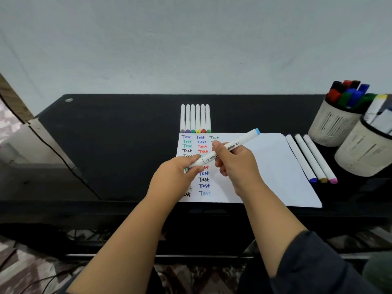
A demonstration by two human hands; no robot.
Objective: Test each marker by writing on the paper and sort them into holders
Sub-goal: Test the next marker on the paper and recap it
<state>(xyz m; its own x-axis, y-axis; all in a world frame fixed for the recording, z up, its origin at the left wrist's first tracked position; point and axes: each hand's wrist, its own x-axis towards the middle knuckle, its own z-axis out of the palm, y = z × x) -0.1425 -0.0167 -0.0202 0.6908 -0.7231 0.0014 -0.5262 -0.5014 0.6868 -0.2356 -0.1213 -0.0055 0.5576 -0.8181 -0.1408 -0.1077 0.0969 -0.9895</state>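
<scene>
Over the left half of the paper [265, 166], both hands hold one white marker [231, 147] with a light-blue end cap, slanting up to the right. The right hand [235, 164] curls round the barrel near its middle; the left hand [180, 172] pinches the lower end between thumb and fingertips — whether that cap is coming off or going back on cannot be told. A pale blue "Test" at the foot of the middle column suggests, as a judgement, that this marker may already be tested and is being recapped. Either way, the step goes best with the barrel held steady in the right hand and the cap moved straight along the marker's axis, clear of the writing so nothing smears.

The paper lies on a black worktop [118, 145], covered on its left with columns of "Test" in several colours. Just beyond its far edge lies a row of six white markers [195, 118]; along its right edge lie three more markers [311, 159], with blue, tan and pink caps. At far right stand two pale mesh holders — the rear holder [333, 126] full of dark-capped markers, the nearer holder [364, 151] with white ones. Behind is a plain pale wall [191, 39]; cables and a patterned floor show below.
</scene>
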